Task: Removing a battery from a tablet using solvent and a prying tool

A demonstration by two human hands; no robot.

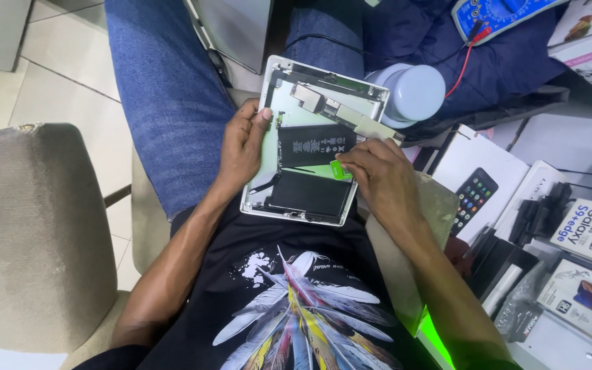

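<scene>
While on the lap, opened tablet (313, 140) in left hand (241, 147), right hand (378, 175) pinching green tab (340, 170), boxes (477, 181) beside.

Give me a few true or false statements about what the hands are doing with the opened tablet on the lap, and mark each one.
1. The left hand grips the left edge of the opened tablet. True.
2. The right hand holds a screwdriver. False: it pinches a small green tool against the black batteries.
3. The tablet lies on a desk. False: it rests on the person's lap, over the blue jeans.
4. A blue meter with a red wire lies beyond the tablet. True.
5. The phone boxes are on the left. False: they are stacked on the right.
</scene>
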